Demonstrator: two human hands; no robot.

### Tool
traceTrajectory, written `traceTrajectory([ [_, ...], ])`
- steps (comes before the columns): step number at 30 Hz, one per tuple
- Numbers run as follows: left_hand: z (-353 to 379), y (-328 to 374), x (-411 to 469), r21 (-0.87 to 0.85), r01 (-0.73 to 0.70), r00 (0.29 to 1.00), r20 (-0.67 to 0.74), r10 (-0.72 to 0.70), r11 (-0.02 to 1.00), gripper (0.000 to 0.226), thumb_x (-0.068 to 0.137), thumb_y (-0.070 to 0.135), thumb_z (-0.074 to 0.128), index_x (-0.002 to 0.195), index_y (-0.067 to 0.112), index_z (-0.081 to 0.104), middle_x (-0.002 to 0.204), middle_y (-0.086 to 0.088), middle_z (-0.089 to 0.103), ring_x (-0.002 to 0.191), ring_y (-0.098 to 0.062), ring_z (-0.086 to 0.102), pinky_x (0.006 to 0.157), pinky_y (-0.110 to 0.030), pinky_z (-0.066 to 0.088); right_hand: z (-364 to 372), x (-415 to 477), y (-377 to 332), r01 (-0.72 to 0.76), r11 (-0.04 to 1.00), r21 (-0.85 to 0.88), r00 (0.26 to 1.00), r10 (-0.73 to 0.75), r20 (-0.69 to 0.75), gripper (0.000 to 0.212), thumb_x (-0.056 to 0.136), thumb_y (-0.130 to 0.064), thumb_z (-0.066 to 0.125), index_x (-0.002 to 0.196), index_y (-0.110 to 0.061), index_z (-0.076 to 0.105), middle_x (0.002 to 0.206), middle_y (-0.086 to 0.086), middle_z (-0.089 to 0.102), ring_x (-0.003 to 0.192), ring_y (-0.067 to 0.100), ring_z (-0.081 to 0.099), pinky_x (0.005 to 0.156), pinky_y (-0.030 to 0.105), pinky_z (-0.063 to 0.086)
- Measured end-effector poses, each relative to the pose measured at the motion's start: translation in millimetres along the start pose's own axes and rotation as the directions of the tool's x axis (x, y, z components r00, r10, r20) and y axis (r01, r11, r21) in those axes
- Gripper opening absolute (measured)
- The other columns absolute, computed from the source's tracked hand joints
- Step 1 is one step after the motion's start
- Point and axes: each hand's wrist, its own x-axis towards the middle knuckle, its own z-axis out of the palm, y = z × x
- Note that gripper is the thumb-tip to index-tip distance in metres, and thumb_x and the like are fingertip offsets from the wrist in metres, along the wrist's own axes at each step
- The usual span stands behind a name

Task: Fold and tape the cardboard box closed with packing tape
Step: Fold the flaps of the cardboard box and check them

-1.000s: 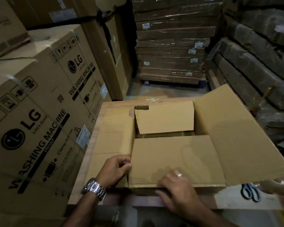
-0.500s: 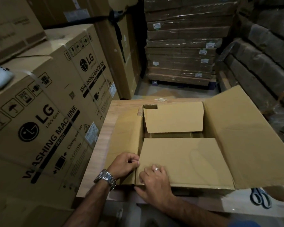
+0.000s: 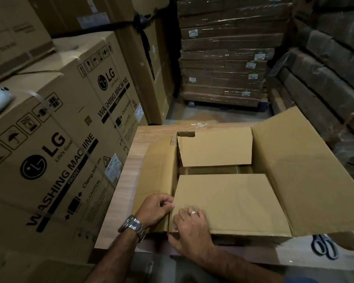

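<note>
On the table (image 3: 119, 201), box (image 3: 307, 180) sits open. I see R hand (image 3: 192, 227) clamped on near flap (image 3: 233, 201) corner, thumb at front edge. L hand (image 3: 154, 209) curled at left seam — can't tell if it pinches. Cardboard prob. light, stiff, creases easily — I'd hold flaps by free edges nr corners.
</note>
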Motion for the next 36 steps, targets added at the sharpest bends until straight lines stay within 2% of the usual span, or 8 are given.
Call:
traceTrajectory([
  [4,0.7,-2.0,0.3,0.002,0.001,1.000,0.014,-0.001,1.000,0.017,0.086,0.008,0.065,0.070,0.012,0.063,0.065,0.006,0.050,0.063,-0.005,0.044,0.063,-0.018,0.039,-1.6,-2.5,-1.9,0.012,1.000,-0.023,1.000,-0.012,0.013,0.032,0.054,-0.050,0.063,0.071,-0.023,0.061,0.076,-0.002,0.059,0.072,0.021,0.056,0.067,0.036,0.027],
  [8,1.0,-3.2,0.1,0.005,-0.002,1.000,0.008,0.002,1.000,0.015,0.087,0.009,0.065,0.072,0.010,0.065,0.065,0.006,0.050,0.061,-0.003,0.043,0.062,-0.017,0.038,-1.0,2.0,-2.7,-0.002,0.999,-0.043,1.000,0.003,0.021,0.035,0.054,-0.053,0.062,0.071,-0.022,0.063,0.072,-0.002,0.060,0.069,0.021,0.057,0.067,0.035,0.027],
  [12,2.4,-2.0,-1.1,-0.017,0.012,1.000,-0.006,-0.012,1.000,0.023,0.087,0.008,0.065,0.070,0.023,0.064,0.064,0.009,0.055,0.060,0.001,0.048,0.063,-0.014,0.041,-2.0,-2.3,-1.8,0.034,0.998,-0.059,0.999,-0.034,-0.005,0.034,0.053,-0.050,0.066,0.072,-0.023,0.063,0.075,-0.002,0.060,0.070,0.021,0.056,0.065,0.034,0.042],
  [16,2.9,-1.7,-1.7,0.000,0.006,1.000,-0.005,-0.006,1.000,0.027,0.088,0.007,0.064,0.068,0.025,0.061,0.069,0.006,0.055,0.062,0.000,0.047,0.062,-0.013,0.040,-0.1,1.8,0.8,0.028,0.998,-0.051,1.000,-0.028,0.007,0.035,0.058,-0.053,0.057,0.072,-0.021,0.063,0.073,0.000,0.060,0.069,0.022,0.056,0.067,0.036,0.027],
  [21,3.4,-2.0,-1.8,-0.005,0.009,1.000,-0.015,-0.009,1.000,0.033,0.087,0.006,0.064,0.064,0.028,0.060,0.058,0.014,0.054,0.059,0.000,0.048,0.062,-0.016,0.041,-1.4,-1.6,1.2,0.068,0.995,-0.070,0.998,-0.068,-0.003,0.031,0.059,-0.049,0.056,0.073,-0.023,0.063,0.075,-0.001,0.060,0.070,0.021,0.055,0.067,0.036,0.027],
  [27,2.1,0.0,-4.1,0.014,-0.005,1.000,-0.006,0.005,1.000,0.028,0.087,0.007,0.064,0.071,0.030,0.064,0.061,0.025,0.060,0.064,0.002,0.054,0.064,-0.012,0.042,-4.7,-1.0,3.0,0.060,0.997,-0.052,0.998,-0.059,0.011,0.031,0.058,-0.051,0.059,0.072,-0.024,0.063,0.074,-0.003,0.060,0.069,0.019,0.055,0.065,0.035,0.032],
  [32,1.4,-4.0,-5.4,-0.042,0.003,1.000,0.002,-0.003,0.999,0.008,0.086,0.016,0.064,0.085,0.017,0.071,0.076,0.004,0.067,0.070,-0.005,0.056,0.070,-0.023,0.046,-17.5,-12.1,22.1,0.148,0.986,0.071,0.989,-0.147,-0.010,0.024,0.067,-0.051,0.057,0.075,-0.028,0.058,0.077,-0.007,0.058,0.075,0.017,0.055,0.069,0.033,0.033],
  [36,3.2,-8.1,-6.9,-0.101,0.007,1.000,-0.011,-0.008,0.995,0.010,0.090,0.010,0.065,0.089,0.019,0.068,0.075,0.012,0.067,0.069,0.000,0.057,0.071,-0.021,0.045,-55.2,-27.9,66.4,0.048,0.985,0.163,0.996,-0.034,-0.087,0.018,0.075,-0.046,0.059,0.072,-0.029,0.058,0.072,-0.013,0.058,0.073,0.014,0.056,0.063,0.031,0.044],
])
